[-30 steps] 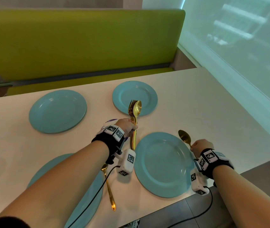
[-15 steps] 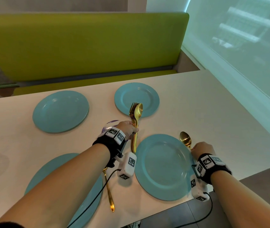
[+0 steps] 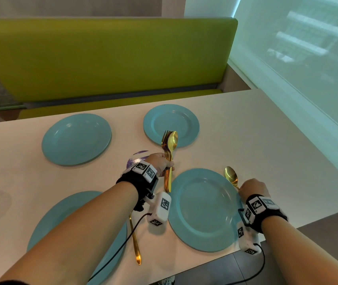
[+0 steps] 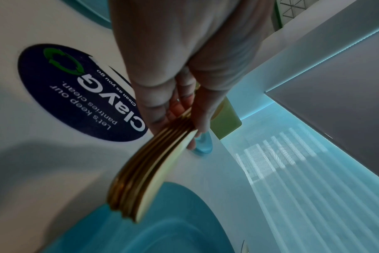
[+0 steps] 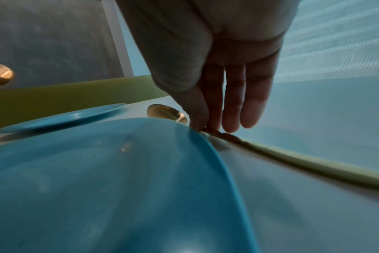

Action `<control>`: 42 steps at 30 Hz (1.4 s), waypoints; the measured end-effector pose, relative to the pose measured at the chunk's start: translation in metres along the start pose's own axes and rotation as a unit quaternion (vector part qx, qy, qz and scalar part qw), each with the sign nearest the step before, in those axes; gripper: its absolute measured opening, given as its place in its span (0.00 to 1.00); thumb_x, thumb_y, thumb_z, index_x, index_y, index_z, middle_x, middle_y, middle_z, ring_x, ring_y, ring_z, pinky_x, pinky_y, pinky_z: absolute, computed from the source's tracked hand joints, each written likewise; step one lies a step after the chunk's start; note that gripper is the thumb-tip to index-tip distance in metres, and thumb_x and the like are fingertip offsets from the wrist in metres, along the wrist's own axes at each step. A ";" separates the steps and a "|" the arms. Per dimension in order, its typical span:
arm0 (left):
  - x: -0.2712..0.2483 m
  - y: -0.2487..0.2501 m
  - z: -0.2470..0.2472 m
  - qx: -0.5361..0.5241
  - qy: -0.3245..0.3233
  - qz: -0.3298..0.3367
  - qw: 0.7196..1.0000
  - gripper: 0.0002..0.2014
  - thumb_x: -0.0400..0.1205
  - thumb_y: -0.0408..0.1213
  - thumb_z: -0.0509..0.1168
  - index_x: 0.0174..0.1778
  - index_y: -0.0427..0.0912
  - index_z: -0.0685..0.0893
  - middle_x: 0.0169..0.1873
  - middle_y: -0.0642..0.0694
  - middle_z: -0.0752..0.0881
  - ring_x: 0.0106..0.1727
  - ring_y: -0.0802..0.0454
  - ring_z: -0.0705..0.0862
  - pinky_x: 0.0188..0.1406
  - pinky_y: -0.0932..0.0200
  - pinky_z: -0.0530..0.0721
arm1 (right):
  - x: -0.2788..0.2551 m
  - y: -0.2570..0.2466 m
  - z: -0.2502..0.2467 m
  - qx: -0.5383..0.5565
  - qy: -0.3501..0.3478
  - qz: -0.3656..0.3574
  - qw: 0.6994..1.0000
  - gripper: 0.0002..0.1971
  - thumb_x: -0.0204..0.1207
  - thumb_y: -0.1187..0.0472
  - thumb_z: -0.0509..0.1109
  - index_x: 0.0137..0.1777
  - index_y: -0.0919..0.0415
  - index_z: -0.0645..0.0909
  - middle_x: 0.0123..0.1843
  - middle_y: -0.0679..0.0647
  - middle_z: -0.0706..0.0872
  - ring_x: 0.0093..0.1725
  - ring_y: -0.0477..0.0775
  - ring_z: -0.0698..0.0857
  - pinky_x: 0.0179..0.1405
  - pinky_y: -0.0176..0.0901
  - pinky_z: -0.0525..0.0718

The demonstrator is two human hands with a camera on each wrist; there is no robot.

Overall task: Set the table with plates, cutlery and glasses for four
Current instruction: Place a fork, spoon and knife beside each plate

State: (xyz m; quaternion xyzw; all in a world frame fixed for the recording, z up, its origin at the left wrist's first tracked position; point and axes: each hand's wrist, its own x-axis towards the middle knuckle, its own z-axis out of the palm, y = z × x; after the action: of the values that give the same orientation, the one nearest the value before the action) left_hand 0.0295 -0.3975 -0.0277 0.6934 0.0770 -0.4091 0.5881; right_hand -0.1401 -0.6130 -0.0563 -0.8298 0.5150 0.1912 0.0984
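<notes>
Green bench [image 3: 102, 58] and frosted window wall [image 3: 308, 58]: recorded behind and to the right of the white table.
Table [image 3: 246, 130]: bare room was noted along the window side and down the middle between the plates; no glass could be made out with certainty.
Plates: four teal ones were laid out: far left plate [image 3: 76, 138], far right plate [image 3: 171, 122], near right plate [image 3: 204, 209], and near left plate [image 3: 61, 210], partly hidden under a forearm.
Left hand [image 3: 159, 163]: curled round the cutlery bundle [image 3: 168, 179], gold forks with one spoon in front, held above the table between the two right plates.
Right hand [image 3: 253, 189]: thumb and forefinger were pinched on the spoon's handle; the other fingers were held nearly straight.
Gold handle [image 3: 136, 249]: lay between the near plates, its head hidden under the left wrist.
Spoon [image 3: 231, 176]: bowl pointing away, just right of the near right plate's rim, apparently resting on the table. Cutlery laying at this place was judged to be the step in hand. The next move was judged to call for the pinch to be released with the handle alongside the rim, then a piece drawn from the bundle.
Near table edge [image 3: 318, 217]: ran close under the near right plate and the right wrist; little margin was left for the handle end.
</notes>
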 end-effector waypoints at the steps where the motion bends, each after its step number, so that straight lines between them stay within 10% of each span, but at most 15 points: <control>1: 0.000 0.000 0.000 -0.004 0.001 0.001 1.000 0.13 0.81 0.19 0.61 0.35 0.39 0.74 0.30 0.43 0.79 0.30 0.51 0.81 0.37 0.57 0.81 | -0.001 0.000 0.000 0.000 -0.001 -0.001 1.000 0.09 0.77 0.65 0.62 0.43 0.64 0.85 0.36 0.57 0.80 0.36 0.58 0.78 0.37 0.40 0.75; 9: -0.008 0.009 -0.008 -0.004 -0.004 0.008 1.000 0.13 0.81 0.19 0.60 0.35 0.39 0.73 0.30 0.42 0.78 0.31 0.51 0.80 0.33 0.59 0.80 | -0.007 -0.005 -0.014 0.031 0.016 0.007 0.999 0.11 0.77 0.64 0.63 0.33 0.62 0.78 0.38 0.58 0.83 0.38 0.58 0.80 0.36 0.40 0.75; 13: -0.015 0.014 -0.021 0.028 -0.006 0.017 0.999 0.12 0.80 0.20 0.63 0.34 0.38 0.74 0.29 0.42 0.79 0.29 0.52 0.80 0.32 0.59 0.80 | -0.030 -0.035 -0.037 0.061 0.037 -0.052 0.996 0.16 0.81 0.51 0.59 0.43 0.61 0.83 0.49 0.61 0.87 0.49 0.62 0.85 0.42 0.43 0.77; 18: -0.031 0.018 -0.044 0.081 -0.024 0.028 0.996 0.10 0.79 0.20 0.65 0.35 0.36 0.76 0.26 0.40 0.81 0.25 0.50 0.79 0.24 0.61 0.81 | -0.079 -0.095 -0.046 0.100 0.029 -0.192 0.976 0.13 0.77 0.59 0.66 0.59 0.53 0.85 0.62 0.55 0.86 0.62 0.57 0.83 0.62 0.44 0.80; 32: -0.075 0.024 -0.137 0.292 -0.115 0.061 0.947 0.06 0.74 0.27 0.71 0.33 0.39 0.82 0.33 0.40 0.86 0.40 0.43 0.85 0.62 0.44 0.85 | -0.207 -0.210 -0.041 -0.004 0.049 -0.425 0.904 0.12 0.80 0.57 0.65 0.59 0.52 0.87 0.60 0.54 0.84 0.60 0.56 0.82 0.57 0.47 0.80; 42: -0.069 0.036 -0.157 0.337 -0.129 0.090 0.928 0.09 0.75 0.27 0.71 0.32 0.42 0.81 0.35 0.41 0.87 0.44 0.44 0.86 0.62 0.44 0.85 | -0.212 -0.239 -0.052 -0.071 0.010 -0.443 0.894 0.11 0.80 0.58 0.65 0.57 0.56 0.86 0.55 0.57 0.87 0.55 0.57 0.85 0.53 0.45 0.82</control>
State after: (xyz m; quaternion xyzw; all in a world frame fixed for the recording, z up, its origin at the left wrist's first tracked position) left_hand 0.0802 -0.2445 0.0412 0.7960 -0.2043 -0.4425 0.3590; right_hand 0.0000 -0.3512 0.0718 -0.9785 0.0801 0.1555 0.1091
